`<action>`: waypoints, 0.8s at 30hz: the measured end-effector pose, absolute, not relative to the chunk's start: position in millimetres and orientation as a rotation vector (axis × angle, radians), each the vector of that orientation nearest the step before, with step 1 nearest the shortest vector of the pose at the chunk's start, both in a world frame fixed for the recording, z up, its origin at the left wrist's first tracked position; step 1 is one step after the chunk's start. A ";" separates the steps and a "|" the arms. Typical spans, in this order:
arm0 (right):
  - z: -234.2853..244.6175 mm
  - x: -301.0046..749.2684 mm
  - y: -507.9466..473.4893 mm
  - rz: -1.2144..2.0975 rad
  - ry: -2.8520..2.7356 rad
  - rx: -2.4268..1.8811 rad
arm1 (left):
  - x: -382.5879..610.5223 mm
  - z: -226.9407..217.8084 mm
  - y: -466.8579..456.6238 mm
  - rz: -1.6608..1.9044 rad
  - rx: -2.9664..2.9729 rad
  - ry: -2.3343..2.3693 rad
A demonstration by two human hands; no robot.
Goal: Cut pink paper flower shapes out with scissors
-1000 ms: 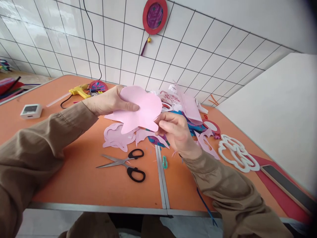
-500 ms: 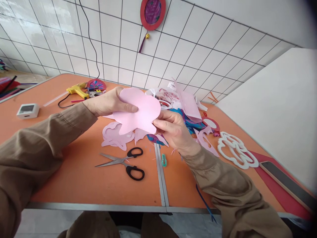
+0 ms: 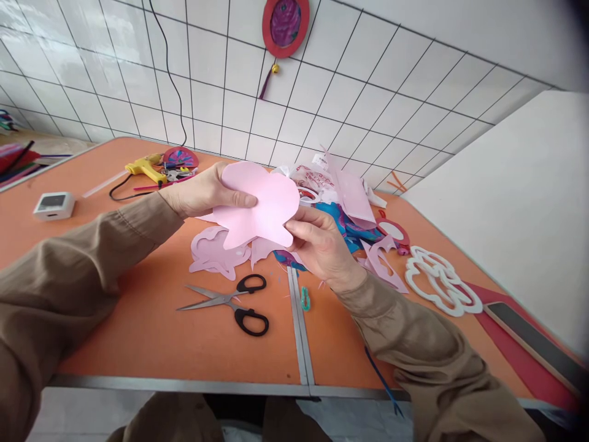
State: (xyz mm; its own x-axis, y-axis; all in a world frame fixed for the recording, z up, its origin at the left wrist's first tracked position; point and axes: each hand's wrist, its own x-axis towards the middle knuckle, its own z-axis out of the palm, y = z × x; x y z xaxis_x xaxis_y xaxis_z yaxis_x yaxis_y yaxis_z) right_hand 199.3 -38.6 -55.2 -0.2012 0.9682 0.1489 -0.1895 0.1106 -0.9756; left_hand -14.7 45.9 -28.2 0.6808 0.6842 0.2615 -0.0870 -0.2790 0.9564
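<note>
A pink flower-shaped cutout (image 3: 271, 202) with rounded lobes is held up above the table between both hands. My left hand (image 3: 216, 191) grips it from the left, thumb lying on its face and the other fingers hidden behind. At its lower right edge, my right hand (image 3: 322, 242) pinches a lobe between thumb and fingers. Below it lie pink cut pieces (image 3: 218, 253). Nearer to me rest scissors (image 3: 227, 301) with black handles, their blades apart. A small green clip (image 3: 305, 298) lies by the metal seam of the table.
The orange table (image 3: 151, 331) also bears a yellow glue gun (image 3: 146, 169), a white box (image 3: 54, 205), white cloud-like outlines (image 3: 442, 282) and a dark flat slab (image 3: 536, 341) on red sheet. Pink scraps and blue fabric (image 3: 343, 221) are heaped behind my right hand.
Almost nothing differs. Both hands keep their hold on the pink cutout, and the whole view has shifted very slightly.
</note>
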 end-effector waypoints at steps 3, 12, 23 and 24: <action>-56.5 198.5 -38.4 1.363 -1.266 -0.857 | -14.7 -27.8 45.9 0.800 1.715 0.467; -56.4 195.5 -39.9 1.286 -1.267 -0.821 | -14.6 -26.4 44.7 0.825 1.698 0.505; -59.2 195.7 -39.1 1.274 -1.269 -0.783 | -15.4 -27.3 44.1 0.835 1.716 0.580; -59.5 195.6 -39.3 1.277 -1.268 -0.786 | -15.3 -27.3 44.0 0.836 1.709 0.585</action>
